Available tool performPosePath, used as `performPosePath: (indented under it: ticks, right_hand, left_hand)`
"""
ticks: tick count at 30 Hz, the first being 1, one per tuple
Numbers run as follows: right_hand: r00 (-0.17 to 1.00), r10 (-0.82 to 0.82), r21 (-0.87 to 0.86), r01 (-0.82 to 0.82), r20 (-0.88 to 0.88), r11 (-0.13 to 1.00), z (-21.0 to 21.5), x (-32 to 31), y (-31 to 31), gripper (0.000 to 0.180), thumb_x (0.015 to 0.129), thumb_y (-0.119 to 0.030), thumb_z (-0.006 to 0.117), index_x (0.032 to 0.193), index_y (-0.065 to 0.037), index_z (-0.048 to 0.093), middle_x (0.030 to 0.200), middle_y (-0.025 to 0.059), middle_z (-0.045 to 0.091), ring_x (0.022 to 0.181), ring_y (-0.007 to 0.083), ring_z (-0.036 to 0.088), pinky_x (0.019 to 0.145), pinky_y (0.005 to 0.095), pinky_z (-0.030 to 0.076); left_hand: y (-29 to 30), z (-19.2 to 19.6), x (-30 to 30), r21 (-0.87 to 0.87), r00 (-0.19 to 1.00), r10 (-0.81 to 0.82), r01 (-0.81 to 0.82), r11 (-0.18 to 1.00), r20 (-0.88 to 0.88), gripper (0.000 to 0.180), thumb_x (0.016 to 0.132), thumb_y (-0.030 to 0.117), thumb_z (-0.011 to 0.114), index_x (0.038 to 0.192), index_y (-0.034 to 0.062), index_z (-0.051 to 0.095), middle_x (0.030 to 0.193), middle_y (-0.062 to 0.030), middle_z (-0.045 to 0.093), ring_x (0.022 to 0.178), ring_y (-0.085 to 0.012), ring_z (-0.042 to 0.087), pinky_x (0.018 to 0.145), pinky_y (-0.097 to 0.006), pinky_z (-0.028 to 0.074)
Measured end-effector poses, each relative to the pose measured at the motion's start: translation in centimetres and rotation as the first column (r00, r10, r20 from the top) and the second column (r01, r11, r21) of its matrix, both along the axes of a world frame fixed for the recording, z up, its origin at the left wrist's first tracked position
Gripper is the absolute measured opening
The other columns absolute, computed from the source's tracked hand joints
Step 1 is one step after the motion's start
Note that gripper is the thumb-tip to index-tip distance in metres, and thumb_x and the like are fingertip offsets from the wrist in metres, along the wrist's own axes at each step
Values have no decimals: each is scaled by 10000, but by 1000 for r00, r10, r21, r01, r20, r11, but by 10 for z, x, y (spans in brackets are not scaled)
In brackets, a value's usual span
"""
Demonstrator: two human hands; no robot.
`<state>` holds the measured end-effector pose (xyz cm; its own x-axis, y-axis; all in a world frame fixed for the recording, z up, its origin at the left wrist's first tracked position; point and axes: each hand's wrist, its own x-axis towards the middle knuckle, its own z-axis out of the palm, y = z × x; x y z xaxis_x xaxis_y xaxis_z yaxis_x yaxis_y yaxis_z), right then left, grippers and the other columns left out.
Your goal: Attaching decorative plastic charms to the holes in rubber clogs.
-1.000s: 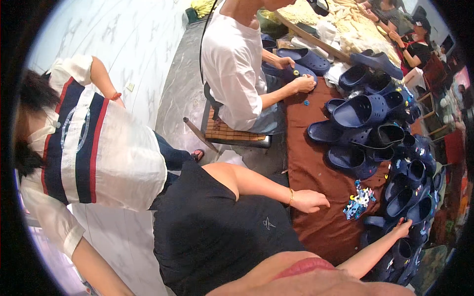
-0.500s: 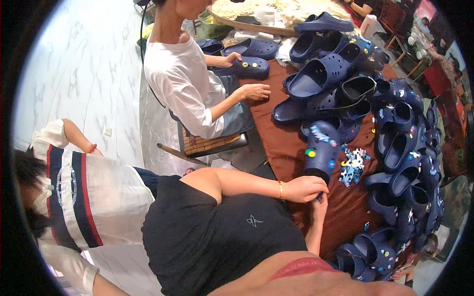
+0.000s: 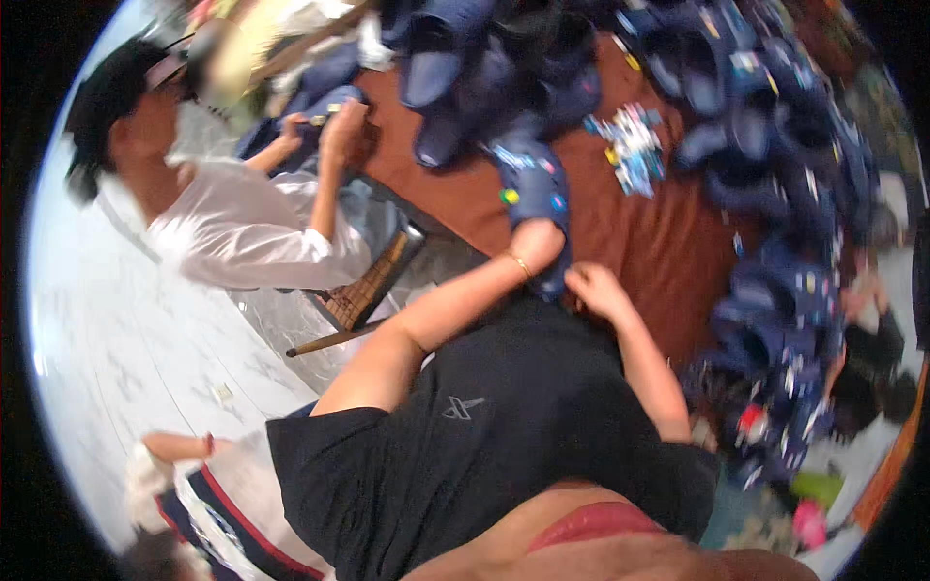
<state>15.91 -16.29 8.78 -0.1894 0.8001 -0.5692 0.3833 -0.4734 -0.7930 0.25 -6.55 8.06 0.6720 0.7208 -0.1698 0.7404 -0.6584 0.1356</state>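
A brown-covered desk [image 3: 668, 252] fills the upper right of the view, its far and right sides heaped with dark blue clogs [image 3: 775, 126], many studded with small coloured charms. A person in a black shirt [image 3: 484, 436] sits at its near edge, and both arms reach forward from that shirt onto the desk.

One decorated blue clog [image 3: 535, 189] lies apart from the heap on the brown cloth, toe pointing away, with green, yellow and blue charms on its upper. The left hand [image 3: 539, 242], a thin bracelet at its wrist, rests on the heel end of this clog and seems to grip it, though blur hides the fingers. The right hand [image 3: 591, 286] sits just beside the same heel, slightly nearer the body, fingers curled inward; whether it pinches anything cannot be told.

A loose pile of small coloured charms [image 3: 635, 150] lies on the cloth beyond and to the right of the hands.

At the left, another person in a white shirt [image 3: 242, 237] works on a blue clog of their own.
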Motion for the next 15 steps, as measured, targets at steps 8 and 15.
performPosePath:
  ticks: [8, 15]
  right_hand:
    - [872, -427, 336, 339, 238, 879, -12, 70, 26, 358, 817, -291, 618, 1058, -28, 630, 943, 179, 667, 892, 284, 653, 784, 370, 502]
    - [662, -652, 585, 380, 369, 717, -29, 106, 83, 309, 800, -231, 634, 1052, -53, 624, 930, 154, 652, 903, 313, 623, 806, 397, 485]
  left_hand:
    - [6, 0, -21, -41, 923, -19, 38, 998, 383, 219, 695, 192, 612, 668, -24, 639, 712, -238, 619, 696, -391, 618, 708, -483, 501]
    - [40, -6, 8, -221, 993, -20, 46, 974, 118, 200, 755, 156, 573, 730, -22, 662, 811, -239, 644, 762, -395, 629, 717, -470, 506]
